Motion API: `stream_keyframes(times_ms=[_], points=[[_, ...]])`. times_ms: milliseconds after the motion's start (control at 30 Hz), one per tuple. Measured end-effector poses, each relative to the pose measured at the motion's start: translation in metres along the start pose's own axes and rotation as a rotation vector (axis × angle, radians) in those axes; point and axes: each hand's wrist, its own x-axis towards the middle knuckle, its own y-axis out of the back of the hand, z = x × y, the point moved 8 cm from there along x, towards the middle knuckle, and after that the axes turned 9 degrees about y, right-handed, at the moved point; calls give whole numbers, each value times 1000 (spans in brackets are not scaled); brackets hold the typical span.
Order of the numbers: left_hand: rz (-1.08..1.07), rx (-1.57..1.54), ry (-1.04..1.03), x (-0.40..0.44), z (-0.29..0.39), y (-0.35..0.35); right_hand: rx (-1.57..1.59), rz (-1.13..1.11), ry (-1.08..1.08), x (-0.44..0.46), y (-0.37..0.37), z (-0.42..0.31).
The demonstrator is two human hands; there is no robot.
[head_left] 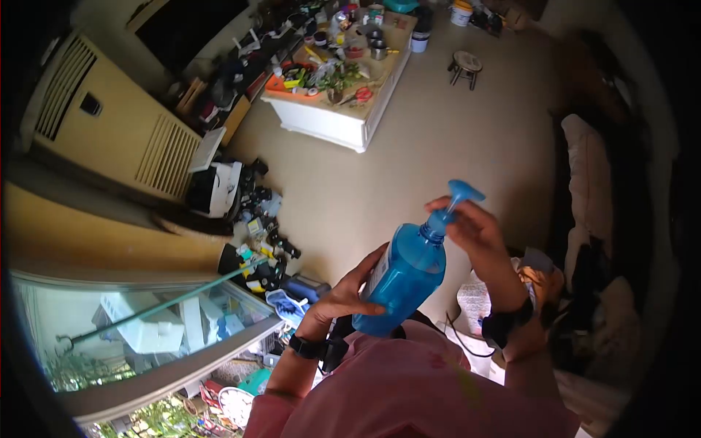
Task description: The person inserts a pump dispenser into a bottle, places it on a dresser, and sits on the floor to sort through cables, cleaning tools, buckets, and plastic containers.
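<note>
While the blue pump bottle [407, 281] is held tilted at twelve o'clock of a pink shirt [394, 387], its body is clasped by the left hand [352, 293] and its pump [464, 192] is gripped below the head by the curled right hand [475, 228]. The lettering on its pale label [380, 272] cannot be read. From the bottle, a cluttered table [361, 135] is seen across bare floor [328, 193] at eleven o'clock, a round stool [467, 61] near half past twelve, a slatted cream unit [120, 120] at ten.
</note>
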Motion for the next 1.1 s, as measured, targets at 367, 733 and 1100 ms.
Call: stream_keyframes(times_ms=[367, 733, 1100], points=[[-156, 467, 36, 267, 83, 15, 110, 564, -24, 72, 220, 38], [170, 770, -324, 589, 215, -12, -315, 880, 75, 167, 509, 5], [-492, 179, 173, 850, 305, 0, 30, 183, 186, 444, 718, 44]])
